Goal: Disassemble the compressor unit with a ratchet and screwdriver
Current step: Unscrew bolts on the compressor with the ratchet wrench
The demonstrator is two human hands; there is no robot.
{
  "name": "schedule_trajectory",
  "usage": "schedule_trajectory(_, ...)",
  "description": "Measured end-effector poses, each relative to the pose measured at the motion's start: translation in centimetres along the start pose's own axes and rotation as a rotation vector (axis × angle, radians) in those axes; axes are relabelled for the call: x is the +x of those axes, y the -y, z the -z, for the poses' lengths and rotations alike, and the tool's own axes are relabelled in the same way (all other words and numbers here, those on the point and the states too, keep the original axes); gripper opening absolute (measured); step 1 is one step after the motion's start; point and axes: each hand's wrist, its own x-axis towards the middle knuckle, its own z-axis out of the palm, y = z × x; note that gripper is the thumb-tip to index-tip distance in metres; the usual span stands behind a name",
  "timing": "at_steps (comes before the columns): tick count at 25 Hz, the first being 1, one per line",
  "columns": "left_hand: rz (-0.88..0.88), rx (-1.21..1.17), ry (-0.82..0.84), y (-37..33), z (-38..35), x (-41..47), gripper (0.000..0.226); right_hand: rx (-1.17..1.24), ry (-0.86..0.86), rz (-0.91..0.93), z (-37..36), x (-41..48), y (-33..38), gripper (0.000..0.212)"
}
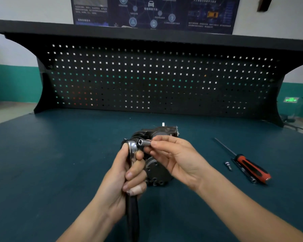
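The dark metal compressor unit [157, 170] lies on the teal bench mat [59, 163], mostly hidden behind my hands. My left hand [124, 173] grips the chrome ratchet [132, 152] upright by its black handle, head at the top. My right hand [171, 154] pinches a small silver socket [143, 142] between thumb and fingertips, right beside the ratchet head. A red-and-black screwdriver [248, 166] lies on the mat to the right, shaft pointing away from me.
A small silver bit [228, 165] and a thin extension bar [243, 170] lie beside the screwdriver. A black pegboard [156, 79] with a shelf on top closes off the bench's far side.
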Motion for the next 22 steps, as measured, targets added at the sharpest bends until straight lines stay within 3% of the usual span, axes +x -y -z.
schedule_trajectory(6,0.005,-0.031,0.087,-0.3,0.2,-0.4,0.054,0.082,-0.045,0.06,-0.7,-0.1,0.0,0.019)
schedule_trajectory(22,-0.002,0.175,0.106,-0.4,0.0,-0.8,0.047,-0.007,0.065,0.173,0.4,-0.2,-0.8,0.02)
